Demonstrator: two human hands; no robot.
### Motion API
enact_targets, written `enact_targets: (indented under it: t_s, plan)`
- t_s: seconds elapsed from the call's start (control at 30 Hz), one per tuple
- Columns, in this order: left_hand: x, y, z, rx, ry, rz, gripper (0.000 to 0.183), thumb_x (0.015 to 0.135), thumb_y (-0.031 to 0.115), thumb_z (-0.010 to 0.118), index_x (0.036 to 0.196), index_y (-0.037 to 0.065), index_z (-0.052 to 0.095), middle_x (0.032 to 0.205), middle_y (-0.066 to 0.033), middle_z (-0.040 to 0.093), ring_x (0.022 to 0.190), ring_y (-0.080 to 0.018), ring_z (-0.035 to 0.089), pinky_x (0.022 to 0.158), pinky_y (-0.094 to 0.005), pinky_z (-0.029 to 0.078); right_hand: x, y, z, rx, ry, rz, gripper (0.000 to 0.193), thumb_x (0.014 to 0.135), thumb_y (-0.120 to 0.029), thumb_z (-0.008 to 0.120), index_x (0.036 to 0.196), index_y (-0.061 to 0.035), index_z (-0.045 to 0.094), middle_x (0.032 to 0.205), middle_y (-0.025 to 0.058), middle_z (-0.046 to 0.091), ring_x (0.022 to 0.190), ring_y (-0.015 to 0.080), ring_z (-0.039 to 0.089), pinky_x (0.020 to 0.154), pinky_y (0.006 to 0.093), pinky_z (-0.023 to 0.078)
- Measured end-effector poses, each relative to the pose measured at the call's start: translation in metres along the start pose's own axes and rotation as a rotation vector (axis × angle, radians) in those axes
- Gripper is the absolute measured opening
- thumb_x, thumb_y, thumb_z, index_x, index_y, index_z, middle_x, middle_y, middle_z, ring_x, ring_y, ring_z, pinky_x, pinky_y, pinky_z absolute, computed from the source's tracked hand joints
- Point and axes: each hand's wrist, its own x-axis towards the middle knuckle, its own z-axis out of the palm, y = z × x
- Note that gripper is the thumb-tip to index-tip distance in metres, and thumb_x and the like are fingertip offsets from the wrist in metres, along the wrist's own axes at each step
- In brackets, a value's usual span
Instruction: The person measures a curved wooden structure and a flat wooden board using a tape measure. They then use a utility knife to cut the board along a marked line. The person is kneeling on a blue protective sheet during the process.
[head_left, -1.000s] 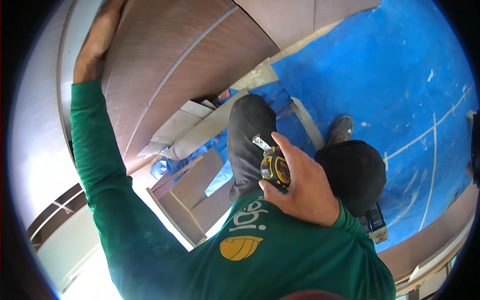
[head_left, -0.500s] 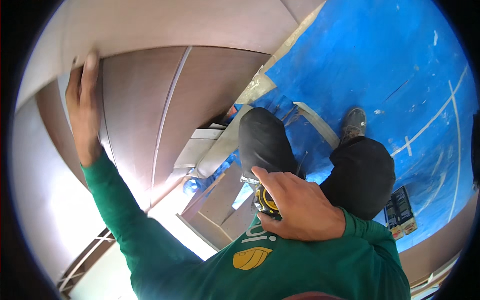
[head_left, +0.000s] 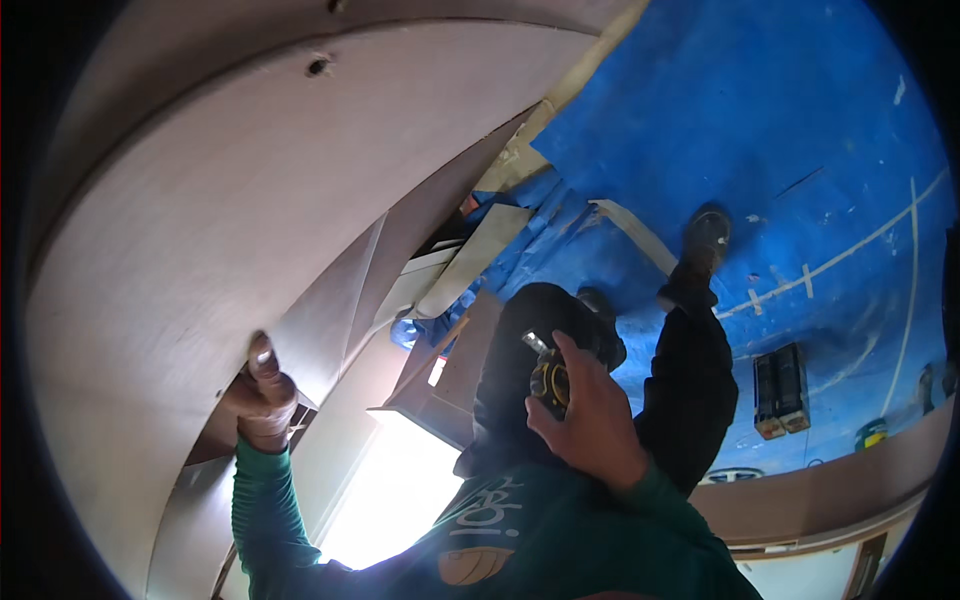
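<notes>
A large pale brown wooden panel, with a dark round hole near its top, fills the left of the head view. My left hand grips its lower edge, the thumb lying on the face and the fingers going behind it, mostly hidden. In front of my thighs, my right hand is closed round a black and yellow tape measure. A short bit of its metal blade end sticks out past the case. The tape measure is apart from the panel.
Blue sheeting with pale tape lines covers the floor. Board offcuts lie beyond the panel's edge. A dark two-part case sits on the sheeting at right. My boot stands on the blue sheet. Bright light enters at lower left.
The large panel has come nearer and covers more of the left side, hiding the panels behind it. My left hand moved down and right with its edge. My right hand shifted slightly away from my chest.
</notes>
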Motion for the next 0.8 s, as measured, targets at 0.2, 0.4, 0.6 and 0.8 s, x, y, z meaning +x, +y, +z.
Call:
enact_targets:
  t_s: [0.2,0.4,0.6,0.8]
  plan:
    - [0.000,-0.007,-0.008,0.571,-0.131,0.345,0.038,0.104,0.017,0.064,0.130,-0.010,0.062,0.120,-0.0229,0.071,0.111,-0.0339,0.071,0.096,-0.0408,0.056,-0.008,0.026,0.034,-0.093,0.112,0.023,0.084,0.081,-0.028,0.079,0.148,0.0039,0.041,0.120,0.0274,0.063,0.109,0.0454,0.064,0.092,0.0509,0.054]
    - [0.021,0.026,0.019,-0.068,-0.019,0.082,0.036,0.097,0.010,0.070,0.124,-0.013,0.060,0.117,-0.0235,0.071,0.107,-0.0315,0.070,0.095,-0.0369,0.054,-0.001,0.068,0.072,0.057,0.162,0.126,0.078,0.083,-0.028,0.077,0.147,0.0012,0.044,0.116,0.0309,0.068,0.104,0.0500,0.066,0.091,0.0522,0.054]
    - [0.022,0.034,0.017,-0.120,-0.049,0.029,0.041,0.097,0.018,0.074,0.125,-0.011,0.063,0.118,-0.0211,0.072,0.108,-0.0306,0.071,0.096,-0.0371,0.054,0.011,0.103,0.092,0.741,-0.074,0.246,0.057,0.088,-0.025,0.078,0.132,0.0034,0.058,0.102,0.0155,0.070,0.088,0.0254,0.069,0.083,0.0364,0.055]
    - [0.020,0.027,0.015,0.056,-0.079,0.045,0.048,0.098,0.031,0.074,0.125,-0.008,0.065,0.119,-0.0212,0.072,0.109,-0.0327,0.071,0.094,-0.0407,0.055,0.068,-0.060,0.043,1.168,0.258,-0.007,0.043,0.089,-0.013,0.079,0.125,0.0022,0.060,0.101,0.0059,0.067,0.090,0.0109,0.062,0.079,0.0277,0.052]
